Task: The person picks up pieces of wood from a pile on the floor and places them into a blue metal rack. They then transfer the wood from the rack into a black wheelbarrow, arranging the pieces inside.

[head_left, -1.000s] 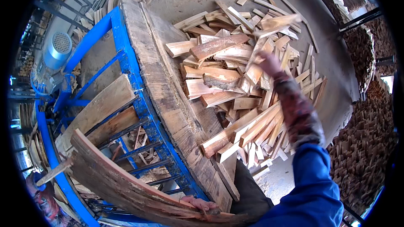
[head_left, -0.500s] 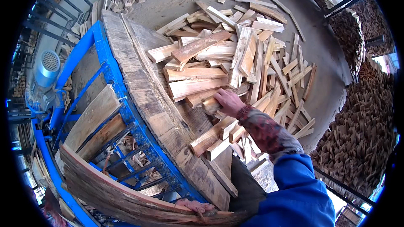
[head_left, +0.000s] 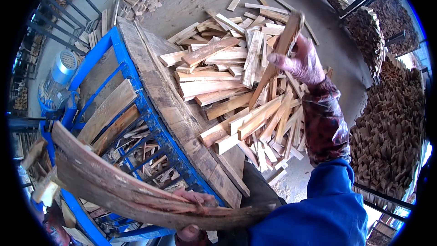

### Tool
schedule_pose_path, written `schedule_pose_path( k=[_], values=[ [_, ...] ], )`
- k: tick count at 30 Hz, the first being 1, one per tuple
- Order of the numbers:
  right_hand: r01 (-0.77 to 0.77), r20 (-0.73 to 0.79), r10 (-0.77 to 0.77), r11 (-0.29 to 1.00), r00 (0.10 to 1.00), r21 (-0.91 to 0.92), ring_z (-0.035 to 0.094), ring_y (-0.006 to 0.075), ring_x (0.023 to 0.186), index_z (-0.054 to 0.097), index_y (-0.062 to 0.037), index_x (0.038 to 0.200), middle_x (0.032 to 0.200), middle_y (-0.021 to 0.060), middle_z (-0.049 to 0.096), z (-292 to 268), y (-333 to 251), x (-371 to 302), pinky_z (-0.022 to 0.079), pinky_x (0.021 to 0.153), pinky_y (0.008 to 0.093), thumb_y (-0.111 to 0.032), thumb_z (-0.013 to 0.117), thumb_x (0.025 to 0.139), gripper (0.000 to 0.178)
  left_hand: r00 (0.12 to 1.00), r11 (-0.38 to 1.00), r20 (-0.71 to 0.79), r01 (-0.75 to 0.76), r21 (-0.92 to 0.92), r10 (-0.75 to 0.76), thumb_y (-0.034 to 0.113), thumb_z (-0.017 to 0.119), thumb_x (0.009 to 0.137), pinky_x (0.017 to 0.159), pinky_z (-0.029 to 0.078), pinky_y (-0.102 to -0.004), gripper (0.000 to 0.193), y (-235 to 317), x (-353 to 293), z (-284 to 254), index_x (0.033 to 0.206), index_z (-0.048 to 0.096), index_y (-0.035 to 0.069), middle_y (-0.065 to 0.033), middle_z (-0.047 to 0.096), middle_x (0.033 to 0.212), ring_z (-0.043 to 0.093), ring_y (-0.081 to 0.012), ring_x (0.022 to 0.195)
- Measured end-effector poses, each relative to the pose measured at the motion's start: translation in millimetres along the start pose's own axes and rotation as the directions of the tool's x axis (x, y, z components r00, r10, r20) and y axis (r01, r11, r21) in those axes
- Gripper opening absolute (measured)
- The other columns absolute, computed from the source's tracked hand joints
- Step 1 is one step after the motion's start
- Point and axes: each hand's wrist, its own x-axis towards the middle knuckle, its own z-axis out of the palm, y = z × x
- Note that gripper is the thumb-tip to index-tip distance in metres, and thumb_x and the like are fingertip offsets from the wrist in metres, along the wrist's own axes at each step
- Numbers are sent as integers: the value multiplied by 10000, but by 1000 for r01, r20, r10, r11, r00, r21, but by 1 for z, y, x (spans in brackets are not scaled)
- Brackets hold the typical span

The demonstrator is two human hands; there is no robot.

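My right hand [head_left: 306,61] is raised over the wood pile, its thumb across a narrow wooden strip [head_left: 283,45] with a rough brown edge. That strip stands steeply tilted, its lower end down among the other pieces. Low in the view, my left hand [head_left: 196,197] grips a long curved wooden slab [head_left: 123,180] near its right end, fingers over the upper edge and thumb below. The slab has dark, weathered faces and slants up to the left across a blue metal frame. Split wood pieces [head_left: 214,86] lie heaped in front of me, partly on a worn plank bench [head_left: 159,95].
The blue metal frame [head_left: 129,64] borders the bench on the left, with dark bars and wood scraps inside. A silver cylindrical motor [head_left: 65,66] stands beyond it. Stacked wood [head_left: 387,118] rises at right. A patterned sleeve [head_left: 55,223] shows at lower left.
My right hand has risen from the near side of the pile, up and to the right, with the wooden strip. The slab's left end has lifted, and my left thumb now shows.
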Motion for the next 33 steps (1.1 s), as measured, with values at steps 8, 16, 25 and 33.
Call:
schedule_pose_path(
  k=[8,16,25,33],
  values=[
    [48,0,-58,827,998,560,581,151,635,558,73,1094,776,89,614,2,-160,5,495,580,276,-548,718,709,748,998,994,-30,-47,101,50,377,770,692,980,420,-503,955,1,-1,12,1422,261,30,-108,490,1171,503,-290,1081],
    [-166,436,-116,813,893,557,481,89,674,599,21,957,709,9,538,67,-263,-33,401,585,276,-537,695,779,594,995,926,-3,-93,367,101,271,804,760,881,487,-318,639,-23,-16,-3,1255,504,-2,-70,593,1149,574,-170,1030],
    [-155,346,-137,703,928,694,428,29,601,645,17,837,656,-53,539,149,-291,-63,345,526,216,-386,724,853,411,982,926,-52,-154,345,183,202,885,654,873,476,-327,705,-29,-33,10,1217,517,-10,-54,612,1123,560,-140,1017],
    [193,227,-368,813,902,550,534,183,573,638,6,815,670,74,596,207,-337,-106,448,525,327,-353,741,818,374,940,977,-291,-136,162,179,120,795,721,789,516,-325,367,-3,-50,-9,1030,649,-16,-57,690,923,633,-143,874]
  ],
)
